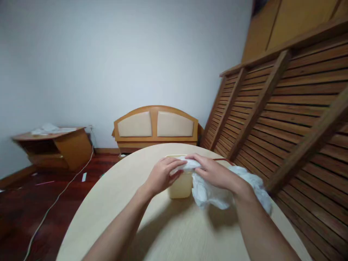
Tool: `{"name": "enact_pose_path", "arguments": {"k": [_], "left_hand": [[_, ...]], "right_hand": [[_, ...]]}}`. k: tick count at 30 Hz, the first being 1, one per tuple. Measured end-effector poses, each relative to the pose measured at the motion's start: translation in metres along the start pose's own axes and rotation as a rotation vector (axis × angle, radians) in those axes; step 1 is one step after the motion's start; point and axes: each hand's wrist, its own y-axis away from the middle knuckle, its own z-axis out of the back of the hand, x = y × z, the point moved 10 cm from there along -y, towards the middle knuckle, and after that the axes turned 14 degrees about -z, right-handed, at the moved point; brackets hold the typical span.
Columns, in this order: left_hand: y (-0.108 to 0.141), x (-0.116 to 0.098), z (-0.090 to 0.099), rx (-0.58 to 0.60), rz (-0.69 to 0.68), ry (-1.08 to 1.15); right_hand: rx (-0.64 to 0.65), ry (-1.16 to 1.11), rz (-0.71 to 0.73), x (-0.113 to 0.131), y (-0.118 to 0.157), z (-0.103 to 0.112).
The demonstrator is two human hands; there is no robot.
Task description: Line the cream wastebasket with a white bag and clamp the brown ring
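Your round table (108, 188) stands before one headboard (154, 123) with two padded panels; one slatted wooden frame (282, 90) leans at right. Your left hand (164, 172) and right hand (209, 170) pinch white plastic (207, 192) over one cream container (179, 189) on the tabletop. Container interior hidden; number of plastic pieces indeterminable.

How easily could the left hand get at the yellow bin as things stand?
Probably quite easily, yes: the left hand is right by the yellow bin, whose near side shows bare, though it seems busy holding the white plastic.
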Motion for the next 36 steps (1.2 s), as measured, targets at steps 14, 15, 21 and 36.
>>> {"name": "enact_pose_path", "arguments": {"k": [14,15,21,36], "left_hand": [[0.049,0.078,0.005,-0.056,0.685,-0.138],[0.05,0.079,0.004,-0.054,0.683,-0.137],[0.053,0.085,0.001,-0.053,0.69,-0.067],[0.053,0.082,0.003,0.046,0.74,-0.079]], "right_hand": [[0.033,-0.032,-0.047,-0.008,0.021,0.037],[0.061,-0.039,-0.033,-0.01,0.024,0.039],[0.073,-0.054,-0.069,-0.026,0.026,0.043],[0.203,-0.068,-0.012,-0.008,0.03,0.033]]}}
